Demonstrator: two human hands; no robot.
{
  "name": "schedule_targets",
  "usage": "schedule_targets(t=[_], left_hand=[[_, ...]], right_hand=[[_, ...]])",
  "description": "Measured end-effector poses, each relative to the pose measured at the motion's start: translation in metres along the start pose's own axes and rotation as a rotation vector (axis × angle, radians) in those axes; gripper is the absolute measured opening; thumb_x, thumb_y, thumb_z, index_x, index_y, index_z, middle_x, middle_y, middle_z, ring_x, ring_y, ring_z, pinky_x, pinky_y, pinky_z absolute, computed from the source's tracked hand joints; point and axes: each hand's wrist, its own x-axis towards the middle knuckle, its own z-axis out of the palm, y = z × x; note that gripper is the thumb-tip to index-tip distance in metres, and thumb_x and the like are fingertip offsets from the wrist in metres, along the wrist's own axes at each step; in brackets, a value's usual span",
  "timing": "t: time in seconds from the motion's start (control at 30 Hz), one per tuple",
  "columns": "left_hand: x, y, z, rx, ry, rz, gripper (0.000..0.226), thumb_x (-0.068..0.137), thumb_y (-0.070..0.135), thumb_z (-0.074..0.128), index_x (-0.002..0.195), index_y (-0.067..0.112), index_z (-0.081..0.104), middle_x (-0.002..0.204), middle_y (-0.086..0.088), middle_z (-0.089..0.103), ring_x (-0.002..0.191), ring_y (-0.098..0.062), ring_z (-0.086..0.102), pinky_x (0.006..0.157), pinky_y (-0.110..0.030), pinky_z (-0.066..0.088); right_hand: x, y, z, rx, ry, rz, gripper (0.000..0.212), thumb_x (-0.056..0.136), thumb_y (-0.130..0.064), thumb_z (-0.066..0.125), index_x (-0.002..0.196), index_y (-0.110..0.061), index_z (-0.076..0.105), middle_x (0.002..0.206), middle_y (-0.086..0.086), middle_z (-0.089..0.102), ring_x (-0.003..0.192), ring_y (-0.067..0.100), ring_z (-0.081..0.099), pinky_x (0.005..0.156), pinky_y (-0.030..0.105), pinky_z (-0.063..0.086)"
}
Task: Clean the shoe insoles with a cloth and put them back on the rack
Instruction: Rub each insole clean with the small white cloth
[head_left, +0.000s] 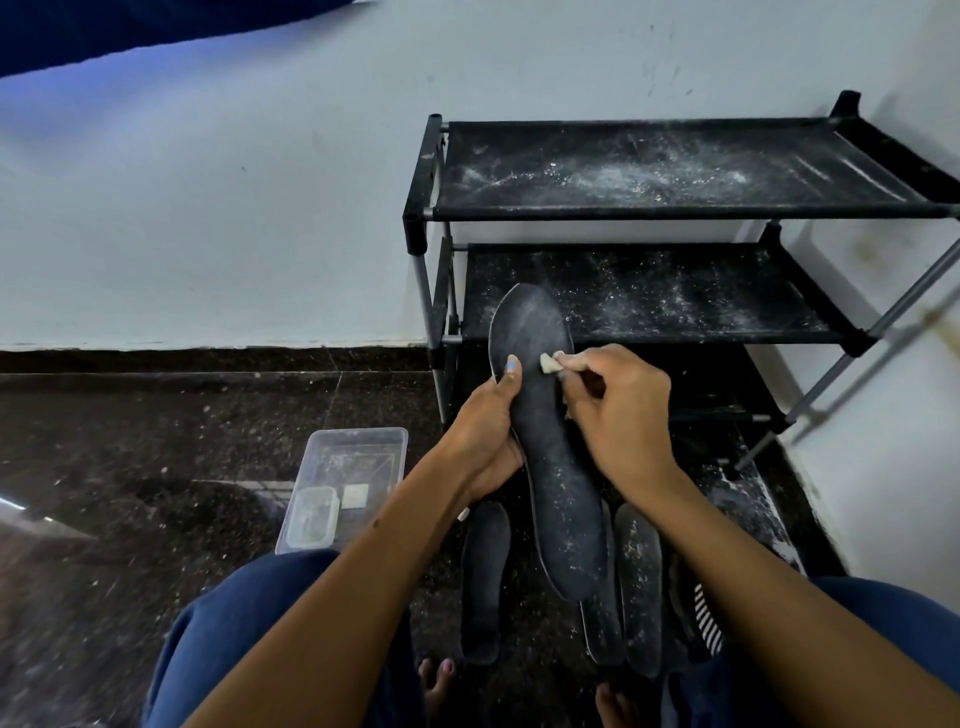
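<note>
3 insoles lie on the floor before the rack, container left.

Two bare forearms reached forward from the person's lap, converging toward twelve o'clock. The left hand was curled around the edge of a dark insole, thumb pressed flat on its upper face. The right hand sat at the left hand's three o'clock, fingers bunched, pinching a small pale cloth against the insole. Both wrists bent slightly inward.
</note>
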Motion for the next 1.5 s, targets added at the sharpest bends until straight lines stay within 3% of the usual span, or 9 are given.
schedule_targets(t=[0.2,0.33,0.47,0.57,0.7,0.83,1.0,1.33,1.5], left_hand=[[0.006,0.002,-0.004,0.03,0.089,0.015,0.043,0.101,0.038,0.033,0.1,0.002,0.057,0.073,-0.007,0.067,0.074,-0.016,0.066,0.079,-0.031,0.055],[0.002,0.003,0.0,0.0,0.038,-0.009,0.044,0.102,0.037,0.032,0.108,0.005,0.062,0.099,-0.01,0.071,0.091,-0.018,0.068,0.089,-0.034,0.053],[0.003,0.003,-0.003,-0.019,0.099,-0.003,0.048,0.101,0.037,0.034,0.122,-0.001,0.054,0.109,-0.014,0.066,0.096,-0.02,0.065,0.085,-0.03,0.056],[0.004,0.006,-0.005,0.025,0.12,-0.004,0.048,0.101,0.038,0.034,0.12,0.001,0.056,0.103,-0.012,0.069,0.095,-0.019,0.066,0.086,-0.031,0.055],[0.003,0.009,-0.003,0.01,0.068,0.002,0.045,0.102,0.037,0.031,0.106,0.004,0.062,0.097,-0.011,0.072,0.088,-0.018,0.07,0.08,-0.031,0.057],[0.0,0.006,-0.003,-0.01,0.027,0.018,0.036,0.102,0.023,0.036,0.098,0.001,0.064,0.093,-0.011,0.072,0.083,-0.016,0.071,0.081,-0.03,0.057],[-0.001,0.004,0.0,-0.025,-0.012,0.022,0.033,0.101,0.024,0.038,0.101,0.004,0.065,0.094,-0.01,0.072,0.083,-0.016,0.07,0.075,-0.028,0.058],[0.004,0.008,-0.007,0.102,0.116,0.029,0.04,0.101,0.032,0.038,0.117,0.001,0.057,0.096,-0.01,0.07,0.079,-0.016,0.069,0.072,-0.027,0.057],[0.002,0.009,-0.003,0.113,0.06,-0.002,0.04,0.1,0.035,0.039,0.113,0.003,0.059,0.099,-0.013,0.067,0.091,-0.022,0.066,0.084,-0.035,0.054]], right_hand=[[-0.018,-0.018,0.008,0.023,-0.231,-0.118,0.017,0.085,-0.012,0.058,0.092,-0.005,0.073,0.081,0.006,0.066,0.072,0.016,0.063,0.071,0.021,0.048],[-0.003,-0.002,-0.001,-0.03,-0.054,-0.017,0.016,0.081,-0.003,0.062,0.093,-0.002,0.073,0.086,0.011,0.068,0.075,0.022,0.066,0.074,0.036,0.055],[-0.017,-0.012,0.004,-0.031,-0.153,-0.099,0.018,0.085,-0.006,0.061,0.099,-0.005,0.072,0.085,0.007,0.066,0.076,0.019,0.064,0.073,0.032,0.054],[-0.023,-0.018,0.006,-0.005,-0.24,-0.147,0.014,0.088,-0.01,0.062,0.095,-0.005,0.073,0.082,0.005,0.064,0.072,0.016,0.062,0.067,0.031,0.054],[-0.01,-0.006,0.0,-0.036,-0.094,-0.034,0.014,0.084,-0.004,0.063,0.095,-0.002,0.073,0.085,0.008,0.065,0.072,0.019,0.064,0.069,0.031,0.054],[-0.01,-0.008,0.0,-0.023,-0.076,-0.011,0.016,0.084,0.0,0.064,0.098,-0.003,0.071,0.092,0.006,0.066,0.078,0.013,0.062,0.076,0.014,0.047],[-0.003,-0.005,-0.005,0.007,-0.039,-0.016,0.025,0.086,-0.002,0.062,0.111,-0.005,0.066,0.097,0.006,0.068,0.086,0.017,0.064,0.08,0.032,0.053],[-0.013,-0.01,-0.006,0.13,-0.497,-0.166,0.028,0.073,0.003,0.059,0.091,-0.011,0.076,0.087,0.0,0.067,0.078,0.007,0.061,0.071,0.018,0.05],[0.0,-0.007,-0.008,0.023,-0.162,-0.183,0.015,0.081,-0.006,0.064,0.091,-0.007,0.075,0.085,0.003,0.069,0.076,0.017,0.062,0.071,0.031,0.053]])
